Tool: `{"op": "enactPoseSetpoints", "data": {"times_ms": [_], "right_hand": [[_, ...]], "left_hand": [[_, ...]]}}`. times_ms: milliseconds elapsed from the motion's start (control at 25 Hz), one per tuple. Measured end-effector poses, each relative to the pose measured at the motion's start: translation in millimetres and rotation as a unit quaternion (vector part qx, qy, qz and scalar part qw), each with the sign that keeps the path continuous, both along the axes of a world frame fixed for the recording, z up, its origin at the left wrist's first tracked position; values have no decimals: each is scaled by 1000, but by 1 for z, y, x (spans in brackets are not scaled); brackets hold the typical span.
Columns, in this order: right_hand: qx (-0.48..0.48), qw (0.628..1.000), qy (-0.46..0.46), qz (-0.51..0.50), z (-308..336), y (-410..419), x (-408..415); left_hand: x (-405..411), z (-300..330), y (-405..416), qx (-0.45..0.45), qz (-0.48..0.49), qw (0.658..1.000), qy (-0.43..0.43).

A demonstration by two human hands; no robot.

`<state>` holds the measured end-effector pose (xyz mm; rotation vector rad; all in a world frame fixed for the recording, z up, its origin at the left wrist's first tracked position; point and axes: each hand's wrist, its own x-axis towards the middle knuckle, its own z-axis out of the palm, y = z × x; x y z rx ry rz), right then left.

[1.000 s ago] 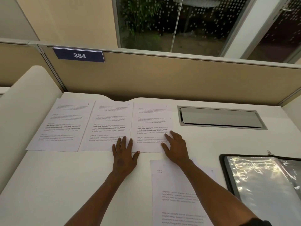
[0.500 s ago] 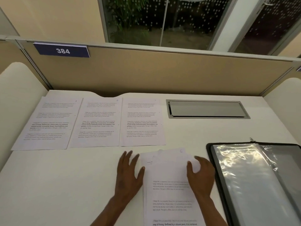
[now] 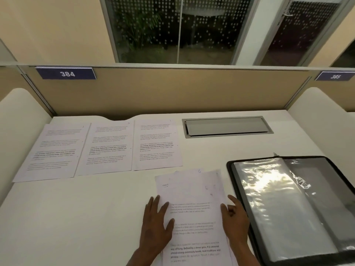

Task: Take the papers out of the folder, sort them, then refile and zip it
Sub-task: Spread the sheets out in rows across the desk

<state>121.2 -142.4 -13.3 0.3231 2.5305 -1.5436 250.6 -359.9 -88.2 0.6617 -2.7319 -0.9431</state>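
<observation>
Loose stack (image 3: 194, 214) flat on surface (image 3: 76, 217) beside open folder (image 3: 288, 208), framed by left hand (image 3: 156, 225) and right hand (image 3: 235, 221), fingers straight, gripping nothing. Probably light, limp, slippery sheets; best pinched at a side edge, top sheet only.

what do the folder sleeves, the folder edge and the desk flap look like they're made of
Folder sleeves: clear glossy plastic film, judging by the wrinkles and bright glare. Folder edge: black and matte, perhaps fabric or soft plastic; too blurred to settle. Desk flap: looks like brushed grey metal, with a dull even sheen, though painted plastic is possible.
</observation>
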Motion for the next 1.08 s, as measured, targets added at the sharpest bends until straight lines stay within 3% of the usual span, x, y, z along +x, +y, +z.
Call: {"op": "enactPoseSetpoints", "data": {"times_ms": [160, 400, 680, 880, 1000, 1080], "right_hand": [[-82, 995, -53, -23, 9, 9, -5], [-225, 959, -171, -35, 13, 23, -7], [-278, 939, -201, -14, 8, 29, 3], [-241, 958, -156, 3, 3, 31, 7], [-90, 993, -57, 49, -5, 36, 12], [9, 996, 54, 66, -6, 37, 18]], "left_hand": [[-3, 12, 5, 8, -2, 1000, -24], [-1, 52, 64, 77, -50, 994, 54], [-27, 79, 121, 132, -84, 984, -84], [-30, 73, 125, 153, -64, 983, -76], [-31, 76, 131, 167, -37, 984, -52], [-32, 80, 135, 175, 12, 983, -48]]}}
